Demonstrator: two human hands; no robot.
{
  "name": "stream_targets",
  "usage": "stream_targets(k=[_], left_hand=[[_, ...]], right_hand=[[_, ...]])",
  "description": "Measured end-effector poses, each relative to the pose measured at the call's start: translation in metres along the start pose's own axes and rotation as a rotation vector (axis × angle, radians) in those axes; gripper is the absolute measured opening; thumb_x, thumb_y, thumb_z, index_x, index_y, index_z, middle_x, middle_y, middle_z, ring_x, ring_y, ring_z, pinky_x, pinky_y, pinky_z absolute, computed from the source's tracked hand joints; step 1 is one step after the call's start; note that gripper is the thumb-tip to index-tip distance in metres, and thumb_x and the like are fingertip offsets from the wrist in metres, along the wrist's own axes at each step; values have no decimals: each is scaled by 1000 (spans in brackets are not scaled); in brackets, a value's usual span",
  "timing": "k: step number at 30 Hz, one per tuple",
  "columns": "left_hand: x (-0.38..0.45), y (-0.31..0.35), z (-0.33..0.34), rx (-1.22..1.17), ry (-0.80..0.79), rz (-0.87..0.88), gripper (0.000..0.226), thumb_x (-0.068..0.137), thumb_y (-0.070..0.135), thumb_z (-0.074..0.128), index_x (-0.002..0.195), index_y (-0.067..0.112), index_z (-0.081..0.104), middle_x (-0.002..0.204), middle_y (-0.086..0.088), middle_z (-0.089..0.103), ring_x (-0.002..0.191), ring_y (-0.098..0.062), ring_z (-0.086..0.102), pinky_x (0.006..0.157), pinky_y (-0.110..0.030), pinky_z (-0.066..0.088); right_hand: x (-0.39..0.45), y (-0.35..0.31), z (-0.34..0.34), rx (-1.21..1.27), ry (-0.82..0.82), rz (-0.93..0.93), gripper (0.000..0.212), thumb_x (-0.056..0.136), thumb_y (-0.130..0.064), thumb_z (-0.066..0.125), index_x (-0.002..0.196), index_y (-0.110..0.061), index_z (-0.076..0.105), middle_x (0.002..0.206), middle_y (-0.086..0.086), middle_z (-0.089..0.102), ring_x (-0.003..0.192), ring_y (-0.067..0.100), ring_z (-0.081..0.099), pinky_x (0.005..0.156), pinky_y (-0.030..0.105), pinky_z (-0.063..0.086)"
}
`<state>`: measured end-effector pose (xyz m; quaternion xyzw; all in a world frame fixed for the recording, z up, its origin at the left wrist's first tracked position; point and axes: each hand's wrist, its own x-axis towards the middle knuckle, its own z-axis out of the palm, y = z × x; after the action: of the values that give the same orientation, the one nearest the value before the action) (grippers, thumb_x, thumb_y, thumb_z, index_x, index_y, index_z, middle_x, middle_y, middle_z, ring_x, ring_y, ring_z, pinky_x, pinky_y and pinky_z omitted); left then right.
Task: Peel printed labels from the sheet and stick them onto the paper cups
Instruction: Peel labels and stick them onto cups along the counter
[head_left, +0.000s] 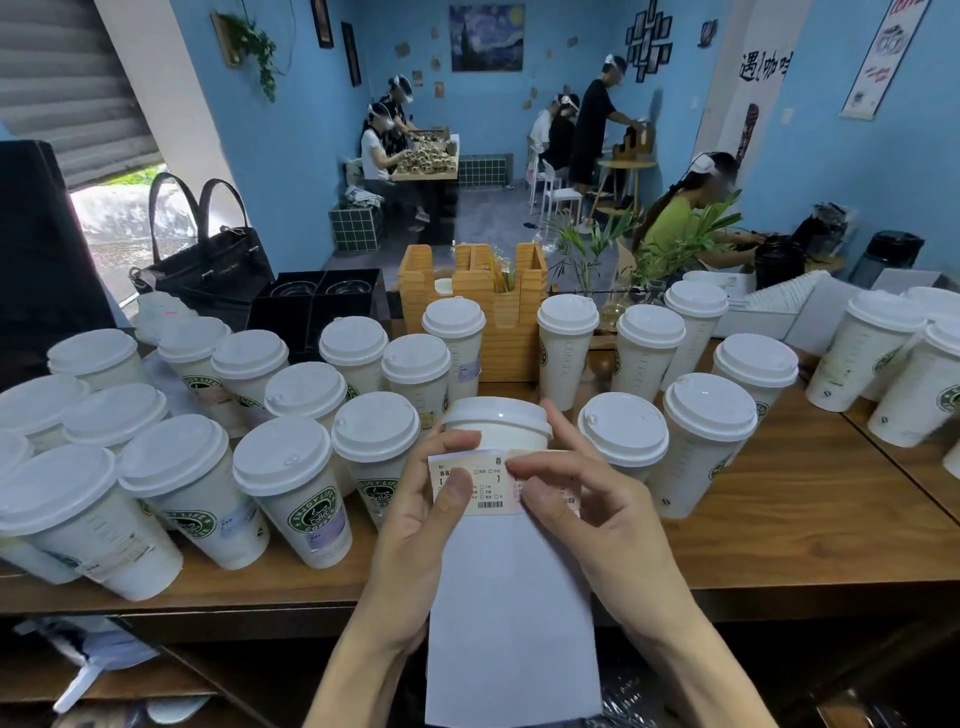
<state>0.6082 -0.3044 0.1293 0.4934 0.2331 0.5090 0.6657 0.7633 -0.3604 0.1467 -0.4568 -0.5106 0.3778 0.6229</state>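
Two hands work one printed label (475, 486) at the top of the backing sheet (511, 613), before a lidded paper cup (496, 423). Left hand (415, 525) pinches the label's left edge; right hand (582, 512) pinches its right side. Thin, floppy, sticky stock: probably best handled by edges only.

lidded cups (291, 462) crowd the counter (779, 545) left | held cup (496, 423) centre front, label (475, 486) on it; more cups (711, 421) right | wooden organiser (514, 338) behind; handbag (208, 260) far left
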Motion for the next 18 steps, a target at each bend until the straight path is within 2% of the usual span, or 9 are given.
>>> stream_targets(k=[2, 4, 6, 8, 10, 14, 16, 17, 18], left_hand=[[0, -1, 0, -25, 29, -13, 22, 87, 36, 67, 108, 32, 72, 133, -24, 59, 100, -23, 68, 78, -30, 58], [-1, -3, -1, -68, 39, -26, 23, 89, 29, 59, 108, 32, 72, 125, -21, 66, 100, -25, 69, 80, -32, 60], [-2, -2, 0, -111, 58, -44, 23, 89, 27, 56, 103, 33, 74, 111, -14, 73, 94, -23, 71, 75, -32, 61], [-3, 0, 1, -118, 62, -47, 23, 88, 27, 56, 101, 33, 75, 106, -12, 75, 91, -22, 72, 72, -31, 61], [-4, 2, 1, -115, 65, -46, 23, 88, 27, 56, 101, 33, 74, 107, -12, 74, 93, -22, 72, 73, -31, 61], [-5, 5, 0, -147, 50, -57, 19, 89, 30, 64, 105, 30, 72, 110, -14, 73, 94, -24, 72, 74, -34, 61], [-5, 8, 1, -167, 45, -55, 32, 82, 38, 82, 109, 29, 71, 111, -15, 73, 95, -25, 72, 73, -34, 61], [-5, 9, 2, -158, 40, -50, 38, 78, 41, 86, 111, 29, 70, 112, -15, 72, 95, -25, 72, 74, -34, 61], [-5, 8, 1, -158, 39, -44, 34, 81, 39, 83, 110, 29, 70, 112, -15, 72, 95, -25, 72, 74, -34, 61]], right_hand=[[-2, -1, 3, -45, -25, -19, 20, 84, -30, 72, 99, -41, 81, 156, -21, 41, 146, -11, 30, 98, 6, 41], [-6, 1, 8, -145, -41, -79, 23, 91, -30, 75, 109, -44, 75, 161, -22, 35, 149, -11, 25, 106, 8, 34], [-9, 7, 11, -196, -34, -131, 33, 94, -21, 73, 118, -43, 71, 164, -19, 33, 149, -9, 25, 109, 7, 31], [-11, 9, 14, -175, -13, -137, 42, 95, -9, 72, 121, -42, 70, 162, -24, 35, 148, -7, 30, 106, 6, 34], [-12, 10, 16, -139, 4, -146, 47, 96, -3, 68, 123, -41, 70, 159, -29, 37, 146, -5, 35, 104, 7, 37], [-15, 12, 21, -8, 41, -150, 41, 94, -10, 63, 122, -39, 72, 151, -24, 52, 142, -2, 44, 103, 9, 41], [-16, 9, 22, 76, 65, -122, 38, 94, -12, 66, 113, -43, 77, 137, -19, 65, 131, -1, 57, 97, 10, 46], [-16, 8, 21, 97, 63, -107, 38, 93, -12, 68, 109, -45, 78, 130, -16, 70, 124, 0, 62, 94, 10, 48], [-16, 6, 20, 100, 52, -99, 37, 92, -12, 69, 107, -44, 79, 125, -14, 73, 119, 1, 65, 92, 11, 49]])
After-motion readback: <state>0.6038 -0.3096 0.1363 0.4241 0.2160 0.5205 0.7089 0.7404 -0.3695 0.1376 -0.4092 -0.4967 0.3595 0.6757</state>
